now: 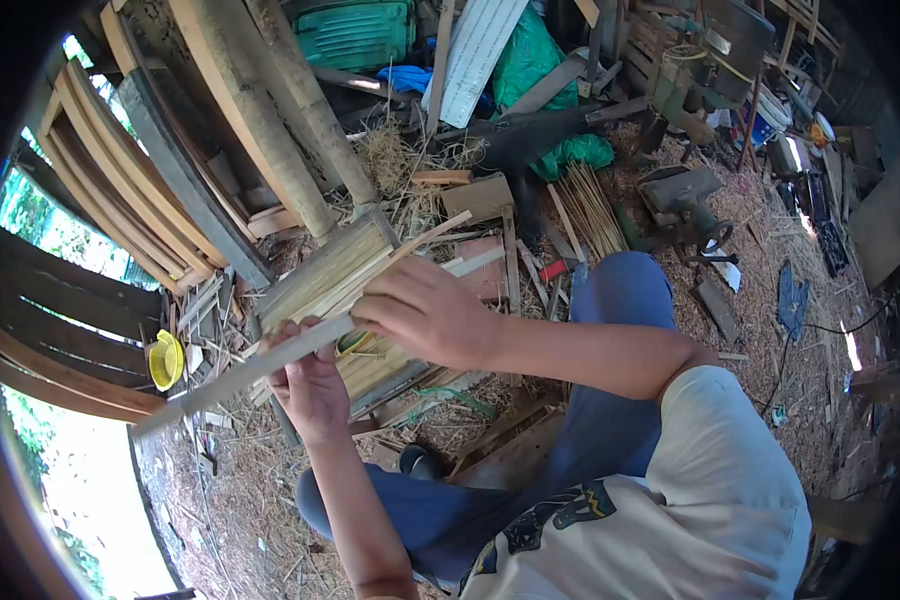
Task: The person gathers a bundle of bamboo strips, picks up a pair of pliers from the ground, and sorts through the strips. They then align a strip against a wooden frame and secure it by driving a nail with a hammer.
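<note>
A long, thin wooden strip (220, 385) slants across the view, its near end reaching out to the lower left. My left hand (312, 385) grips it from below, with the fingers curled up around its edge. Farther along, my right hand (425, 312) closes over the strip from above, fingers bent and pressed together. Both hands are over a low plank bench (320, 268) in front of my bent legs. Lighter wood strips lie on that bench, and a small yellow-rimmed item (353, 343) shows partly behind my hands.
Wood scraps and shavings litter the ground. A yellow plastic container (167, 360) sits at the left, near curved wooden frames (130, 180). To the right are a bundle of thin sticks (588, 210), a red-handled tool (557, 270) and a heavy metal machine part (680, 200).
</note>
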{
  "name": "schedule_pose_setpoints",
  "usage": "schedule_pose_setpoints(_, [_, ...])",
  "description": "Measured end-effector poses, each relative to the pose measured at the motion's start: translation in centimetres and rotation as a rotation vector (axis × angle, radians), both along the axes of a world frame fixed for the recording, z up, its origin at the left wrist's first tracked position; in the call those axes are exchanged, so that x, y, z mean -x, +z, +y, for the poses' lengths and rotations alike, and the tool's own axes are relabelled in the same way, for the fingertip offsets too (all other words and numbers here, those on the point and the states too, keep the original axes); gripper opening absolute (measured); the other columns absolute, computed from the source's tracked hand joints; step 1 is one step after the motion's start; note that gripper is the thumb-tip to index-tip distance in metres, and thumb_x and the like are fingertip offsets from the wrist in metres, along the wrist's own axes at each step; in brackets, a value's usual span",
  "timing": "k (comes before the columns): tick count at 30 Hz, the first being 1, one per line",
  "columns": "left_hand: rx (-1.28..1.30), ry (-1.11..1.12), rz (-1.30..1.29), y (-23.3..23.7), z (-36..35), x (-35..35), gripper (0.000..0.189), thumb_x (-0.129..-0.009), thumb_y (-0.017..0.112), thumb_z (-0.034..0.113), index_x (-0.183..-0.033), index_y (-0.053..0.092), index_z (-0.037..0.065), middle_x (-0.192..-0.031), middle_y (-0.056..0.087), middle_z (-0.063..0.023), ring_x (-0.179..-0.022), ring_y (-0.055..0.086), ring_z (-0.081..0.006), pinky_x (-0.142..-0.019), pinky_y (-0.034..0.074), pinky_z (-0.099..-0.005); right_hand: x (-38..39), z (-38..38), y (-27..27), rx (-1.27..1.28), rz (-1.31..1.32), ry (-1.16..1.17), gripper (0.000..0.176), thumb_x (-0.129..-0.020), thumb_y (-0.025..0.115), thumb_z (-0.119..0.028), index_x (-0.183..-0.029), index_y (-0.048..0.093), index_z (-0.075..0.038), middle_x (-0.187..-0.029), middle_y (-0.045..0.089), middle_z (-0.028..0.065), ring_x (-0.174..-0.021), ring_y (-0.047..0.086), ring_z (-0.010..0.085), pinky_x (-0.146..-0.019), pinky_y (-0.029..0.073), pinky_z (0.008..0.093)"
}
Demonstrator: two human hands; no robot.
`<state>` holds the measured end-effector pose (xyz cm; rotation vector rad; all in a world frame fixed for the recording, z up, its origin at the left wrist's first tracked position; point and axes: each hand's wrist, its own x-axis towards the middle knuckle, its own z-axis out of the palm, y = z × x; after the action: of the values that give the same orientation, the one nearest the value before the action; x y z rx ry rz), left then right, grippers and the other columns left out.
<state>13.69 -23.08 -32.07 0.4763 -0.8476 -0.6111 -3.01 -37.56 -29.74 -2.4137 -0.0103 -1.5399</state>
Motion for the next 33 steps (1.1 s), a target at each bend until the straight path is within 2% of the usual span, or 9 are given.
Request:
schedule_pose_setpoints(3, [-0.178,0.210,-0.028,0.5,-0.5,-0.7,0.032,-0.103,0.061,0.010,-0.135,0.057,0.005,-0.133,0.057,-0.0124,-0.128,0.058,-0.0306,-0.102,0.056,-0.0439,-0.5,-1.3,-0.7,-0.108,0.037,0.015,0.020,-0.085,0.076,-0.012,-0.102,0.066,-0.006,-0.100,0.063,0.0084,-0.094,0.063,0.0262,-0.082,0.050,0.0395])
schedule_pose_setpoints(6, [-0.348,0.457,0.149,-0.1,-0.2,-2.4,0.032,-0.105,0.058,0.012,-0.136,0.056,0.004,-0.132,0.059,-0.0113,-0.123,0.061,-0.0268,-0.099,0.054,-0.0429,-1.2,-4.5,-1.6,-0.141,0.037,-0.043,0.015,-0.090,0.072,-0.010,-0.102,0.065,-0.005,-0.098,0.063,0.0119,-0.093,0.064,0.0291,-0.080,0.051,0.0400])
schedule_pose_setpoints(7, [-0.375,0.554,0.225,0.1,-0.1,-2.9,0.033,-0.106,0.057,0.018,-0.137,0.056,0.005,-0.127,0.061,-0.0074,-0.116,0.061,-0.0230,-0.099,0.050,-0.0409,-1.2,-5.7,-1.5,-0.145,0.054,-0.078,0.013,-0.091,0.071,-0.008,-0.103,0.065,-0.004,-0.097,0.064,0.0135,-0.091,0.065,0.0311,-0.077,0.051,0.0406])
schedule_pose_setpoints(11, [-0.442,0.716,0.532,0.2,3.0,-7.1,0.032,-0.106,0.049,0.023,-0.133,0.060,0.011,-0.114,0.060,-0.0001,-0.103,0.053,-0.0188,-0.096,0.044,-0.0367,-1.3,-8.4,-0.9,-0.316,0.199,-0.209,0.014,-0.097,0.064,-0.014,-0.109,0.067,-0.007,-0.097,0.065,0.0136,-0.088,0.066,0.0341,-0.075,0.052,0.0433])
schedule_pose_setpoints(22, [-0.422,0.771,0.768,0.6,9.7,-11.6,0.028,-0.105,0.047,0.021,-0.129,0.062,0.015,-0.108,0.061,0.0027,-0.099,0.055,-0.0161,-0.093,0.045,-0.0365,-18.1,-9.8,-6.9,-0.112,0.624,-0.054,0.019,-0.096,0.065,-0.023,-0.107,0.074,-0.011,-0.099,0.070,0.0136,-0.101,0.067,0.0337,-0.086,0.054,0.0470])
schedule_pose_setpoints(25, [-0.390,0.721,0.778,0.5,10.8,-12.2,0.026,-0.105,0.046,0.020,-0.125,0.063,0.016,-0.104,0.061,0.0041,-0.096,0.056,-0.0145,-0.090,0.045,-0.0353,-22.3,-9.7,-7.8,0.011,0.569,-0.029,0.022,-0.094,0.067,-0.027,-0.108,0.075,-0.011,-0.104,0.070,0.0128,-0.104,0.066,0.0337,-0.088,0.054,0.0473])
schedule_pose_setpoints(28, [-0.365,0.736,0.808,1.3,11.7,-12.1,0.025,-0.105,0.045,0.019,-0.123,0.061,0.015,-0.102,0.061,0.0047,-0.093,0.056,-0.0130,-0.087,0.044,-0.0340,-23.2,-8.7,-8.9,0.032,0.939,0.050,0.025,-0.093,0.069,-0.029,-0.108,0.075,-0.011,-0.109,0.069,0.0117,-0.106,0.066,0.0330,-0.090,0.054,0.0471])
schedule_pose_setpoints(31, [-0.317,0.751,0.794,1.3,12.8,-12.7,0.026,-0.106,0.044,0.020,-0.125,0.060,0.014,-0.104,0.061,0.0032,-0.092,0.055,-0.0135,-0.086,0.045,-0.0338,-22.6,-6.6,-9.1,-0.068,0.736,0.051,0.025,-0.090,0.072,-0.032,-0.106,0.075,-0.012,-0.110,0.069,0.0093,-0.106,0.066,0.0316,-0.089,0.054,0.0462])
schedule_pose_setpoints(33, [-0.306,0.770,0.761,1.4,13.6,-12.9,0.027,-0.106,0.043,0.020,-0.127,0.059,0.013,-0.105,0.061,0.0021,-0.091,0.055,-0.0141,-0.085,0.045,-0.0336,-22.4,-5.6,-8.5,0.032,0.804,0.097,0.025,-0.087,0.075,-0.031,-0.104,0.074,-0.013,-0.109,0.069,0.0081,-0.105,0.066,0.0316,-0.089,0.054,0.0456])
